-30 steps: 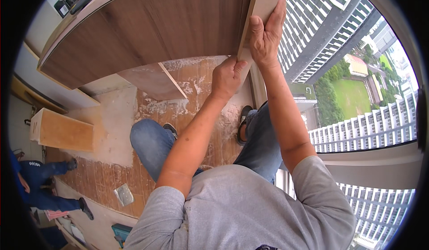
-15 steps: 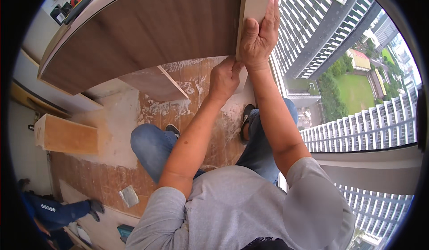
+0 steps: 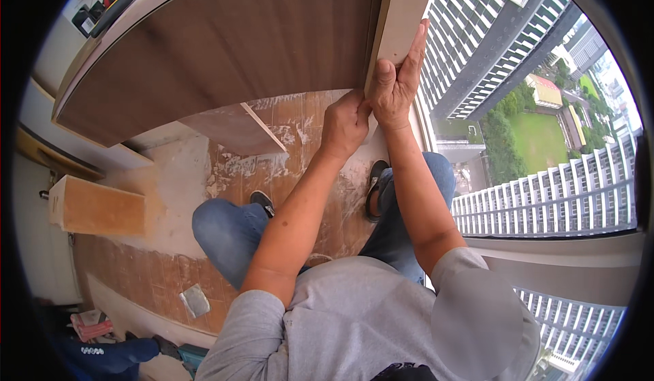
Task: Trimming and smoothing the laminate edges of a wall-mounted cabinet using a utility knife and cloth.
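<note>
A large brown wood-grain panel (image 3: pixel 225 54) stands on edge in front of me. At its right end a narrow pale board (image 3: pixel 407 23) runs away from me beside the window. My right hand (image 3: pixel 396 88) lies against this board, palm on it, with fingers stretched out and thumb apart. Just left of it, my left hand (image 3: pixel 345 123) is closed at the near lower corner where board and panel meet. Whatever its fingers hold is hidden. The two hands nearly touch at the wrist and thumb.
Glass with high buildings (image 3: pixel 545 197) beyond is close on my right. A loose panel (image 3: pixel 235 129) lies under the big one. To the left are a wooden box (image 3: pixel 102 206), a grey square piece (image 3: pixel 195 300) and another person's leg (image 3: pixel 102 355). Tools (image 3: pixel 122 0) rest on top.
My right hand has slid down the board toward me. My left hand stays closed at the corner. At lower left the other person's leg has shifted, and a reddish item now shows there.
</note>
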A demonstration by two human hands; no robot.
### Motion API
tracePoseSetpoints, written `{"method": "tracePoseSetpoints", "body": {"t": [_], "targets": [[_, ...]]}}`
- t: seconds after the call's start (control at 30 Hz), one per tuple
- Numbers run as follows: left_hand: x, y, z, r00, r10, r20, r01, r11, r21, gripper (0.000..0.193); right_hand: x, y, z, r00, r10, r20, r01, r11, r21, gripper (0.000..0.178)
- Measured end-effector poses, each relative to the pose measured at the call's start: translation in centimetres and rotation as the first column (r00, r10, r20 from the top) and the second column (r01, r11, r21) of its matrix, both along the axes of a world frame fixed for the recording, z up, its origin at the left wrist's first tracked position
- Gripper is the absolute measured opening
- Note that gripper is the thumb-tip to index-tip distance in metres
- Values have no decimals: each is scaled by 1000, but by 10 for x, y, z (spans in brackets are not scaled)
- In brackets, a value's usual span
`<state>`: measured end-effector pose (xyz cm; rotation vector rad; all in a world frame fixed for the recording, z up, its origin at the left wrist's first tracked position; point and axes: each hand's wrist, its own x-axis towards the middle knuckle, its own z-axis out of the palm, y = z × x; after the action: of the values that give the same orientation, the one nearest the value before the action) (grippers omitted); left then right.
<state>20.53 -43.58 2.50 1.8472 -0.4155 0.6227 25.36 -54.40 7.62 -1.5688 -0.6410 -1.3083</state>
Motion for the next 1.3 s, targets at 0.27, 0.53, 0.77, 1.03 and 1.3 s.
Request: {"method": "tracePoseSetpoints", "body": {"t": [0.27, 0.53, 0.77, 1.03, 1.3], "targets": [[-7, 4, 11, 994, 12, -109, -5, 998, 63, 11, 1, 1, 5, 1000, -14, 20, 13, 999, 46, 76], [-56, 25, 118, 978, 137, 155, -184, 918, 350, 10, -7, -3, 10, 999, 51, -9, -50, 998, 49, 74], [-18, 13, 334, 847, -96, 523, 83, 995, 48, 26, -3, -8, 12, 999, 51, -2, -51, 997, 50, 75], [31, -2, 343, 873, -392, 290, 339, 916, 215, 33, -11, 2, 14, 998, 50, -40, -46, 995, 94, 82], [37, -4, 328, 844, -423, 330, 373, 904, 208, 37, -6, -2, 2, 999, -54, -2, 54, 998, 24, 86]]}}
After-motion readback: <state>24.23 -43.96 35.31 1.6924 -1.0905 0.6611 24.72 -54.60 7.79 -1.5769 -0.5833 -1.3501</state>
